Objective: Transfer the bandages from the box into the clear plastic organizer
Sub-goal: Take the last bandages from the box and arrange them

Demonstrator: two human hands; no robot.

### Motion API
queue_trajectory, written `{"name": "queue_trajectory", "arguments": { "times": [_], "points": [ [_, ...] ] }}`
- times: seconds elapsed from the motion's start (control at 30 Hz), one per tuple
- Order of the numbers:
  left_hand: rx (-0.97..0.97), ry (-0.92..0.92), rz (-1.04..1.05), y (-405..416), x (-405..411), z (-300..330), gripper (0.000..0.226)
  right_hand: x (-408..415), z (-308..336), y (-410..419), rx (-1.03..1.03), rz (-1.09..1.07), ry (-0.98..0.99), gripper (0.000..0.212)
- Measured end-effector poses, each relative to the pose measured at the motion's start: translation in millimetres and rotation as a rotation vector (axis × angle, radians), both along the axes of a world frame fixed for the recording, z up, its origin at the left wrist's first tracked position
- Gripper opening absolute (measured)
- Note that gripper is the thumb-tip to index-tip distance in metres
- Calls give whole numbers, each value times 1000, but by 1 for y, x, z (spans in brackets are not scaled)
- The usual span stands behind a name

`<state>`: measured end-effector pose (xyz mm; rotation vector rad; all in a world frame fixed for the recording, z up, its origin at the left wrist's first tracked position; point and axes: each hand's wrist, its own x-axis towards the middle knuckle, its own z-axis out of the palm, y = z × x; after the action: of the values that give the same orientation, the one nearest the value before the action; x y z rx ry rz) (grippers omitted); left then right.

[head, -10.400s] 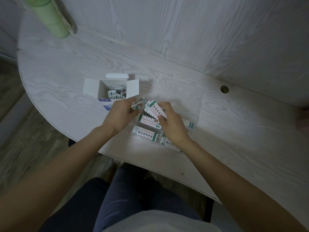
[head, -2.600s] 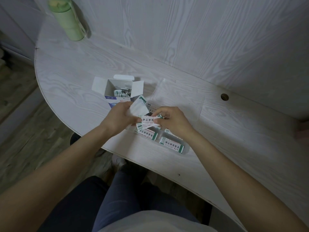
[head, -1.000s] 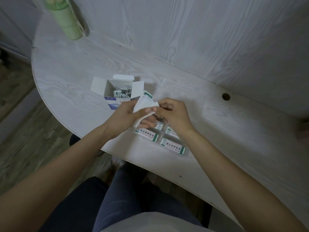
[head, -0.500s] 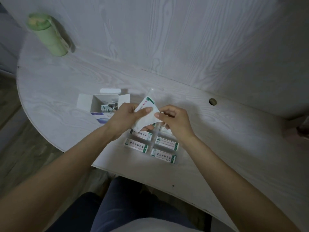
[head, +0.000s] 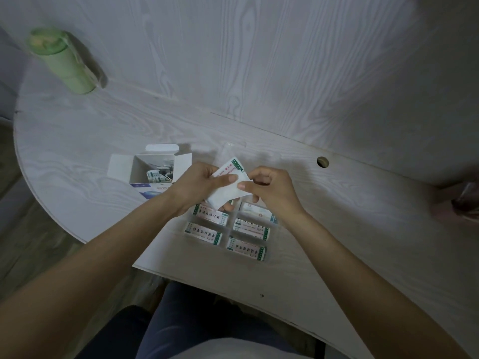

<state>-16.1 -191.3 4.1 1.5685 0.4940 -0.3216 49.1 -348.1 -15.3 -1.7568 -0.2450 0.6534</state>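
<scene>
Left hand (head: 201, 185) and right hand (head: 269, 189) both pinch bandage stack (head: 228, 186), now lifted above clear plastic organizer (head: 272, 251) near desk (head: 77, 141) front edge; five compartments filled; box (head: 153, 168) still holds bandages

Your hands (head: 199, 185) are hovering over the organizer (head: 274, 230), blocking its far compartments. The open box (head: 153, 169) is sitting just left; bare table (head: 363, 229) is lying right.
</scene>
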Motion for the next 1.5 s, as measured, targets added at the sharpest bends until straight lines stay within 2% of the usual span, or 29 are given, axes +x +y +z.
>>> {"name": "queue_trajectory", "arguments": {
  "times": [0.23,0.33,0.47,0.63,0.73,0.83,0.9,1.0,1.13,1.27,1.37,1.5],
  "points": [
    [33,8,8,7,1,-1,14,6,0,3,-50,-60,76,16],
    [41,-4,46,9,0,-5,13,9,-3,2,-61,-69,94,11],
    [4,-7,100,16,-3,-8,17,13,-3,-3,34,-138,179,2],
    [-114,-35,206,21,-2,-6,17,15,-4,-6,247,-144,343,6],
    [-127,-50,238,19,-1,-8,24,16,-5,-9,283,-204,401,14],
    [-64,-80,219,17,1,-10,21,17,-8,-12,122,-152,304,5],
    [-31,-96,212,16,3,-13,19,17,-10,-14,8,-101,267,19],
    [-42,-79,207,13,6,-17,18,17,-11,-19,-31,-100,249,20],
    [-79,-66,266,8,9,-18,16,17,-20,-29,-108,-202,160,21],
    [-93,-63,271,7,9,-21,24,17,-39,-44,-189,-320,110,25],
    [-97,-60,265,4,8,-24,26,13,-50,-50,-314,-254,47,16],
    [-90,-38,266,2,7,-29,30,6,-58,-47,-442,-123,-97,15]
  ]
}}
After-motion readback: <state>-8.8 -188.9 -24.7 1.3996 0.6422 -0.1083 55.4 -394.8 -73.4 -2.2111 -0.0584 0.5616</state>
